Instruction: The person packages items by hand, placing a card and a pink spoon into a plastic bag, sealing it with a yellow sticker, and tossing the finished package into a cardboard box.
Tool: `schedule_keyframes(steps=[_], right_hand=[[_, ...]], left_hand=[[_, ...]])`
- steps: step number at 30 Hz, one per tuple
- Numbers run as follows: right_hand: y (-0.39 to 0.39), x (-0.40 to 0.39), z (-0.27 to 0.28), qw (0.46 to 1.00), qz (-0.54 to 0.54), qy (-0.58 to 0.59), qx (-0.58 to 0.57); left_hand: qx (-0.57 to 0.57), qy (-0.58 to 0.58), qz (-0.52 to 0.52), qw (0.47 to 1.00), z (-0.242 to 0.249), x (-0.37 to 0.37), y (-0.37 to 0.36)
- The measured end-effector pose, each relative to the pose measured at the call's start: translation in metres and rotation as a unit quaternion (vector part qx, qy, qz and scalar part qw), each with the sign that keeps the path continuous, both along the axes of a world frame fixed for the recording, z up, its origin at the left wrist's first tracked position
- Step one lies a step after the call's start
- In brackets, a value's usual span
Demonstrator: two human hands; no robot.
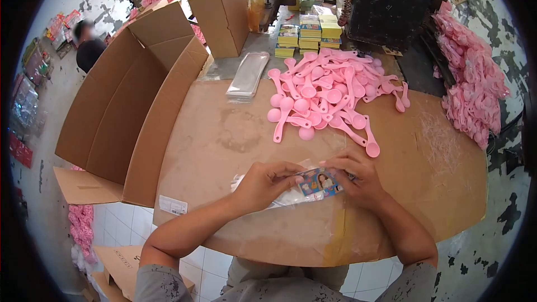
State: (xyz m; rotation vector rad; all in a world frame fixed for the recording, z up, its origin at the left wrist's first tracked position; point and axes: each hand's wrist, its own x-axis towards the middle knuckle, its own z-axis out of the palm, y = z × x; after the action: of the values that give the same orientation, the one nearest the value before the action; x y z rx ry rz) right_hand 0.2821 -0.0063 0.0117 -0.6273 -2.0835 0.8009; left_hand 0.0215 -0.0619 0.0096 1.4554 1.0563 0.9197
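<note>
Both hands meet over a small printed card [319,184], blue with a picture on it, near the front of the cardboard-covered table. My left hand [269,183] pinches the card's left edge along with clear plastic. My right hand [358,178] has its fingers closed at the card's upper right corner. Under and beside the left hand lies a clear plastic bag [282,199], partly hidden by that hand. Beyond the hands spreads a heap of pink plastic spoons [330,92]. A stack of flat clear bags [246,76] lies left of the heap.
An open cardboard box [154,128] stands at the left, another box [220,17] behind it. Card stacks [309,32] and a black metal case [386,11] stand at the back. Bagged pink items [470,78] hang at the right. A person [89,47] is at far left.
</note>
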Motion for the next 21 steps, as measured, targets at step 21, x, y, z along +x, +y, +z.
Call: schedule_keyframes(steps=[21], right_hand=[[0.045,0.051,0.012,0.920,-0.347,-0.179,-0.035]], left_hand=[[-0.082,-0.107,-0.058,0.989,0.011,0.006,-0.009]])
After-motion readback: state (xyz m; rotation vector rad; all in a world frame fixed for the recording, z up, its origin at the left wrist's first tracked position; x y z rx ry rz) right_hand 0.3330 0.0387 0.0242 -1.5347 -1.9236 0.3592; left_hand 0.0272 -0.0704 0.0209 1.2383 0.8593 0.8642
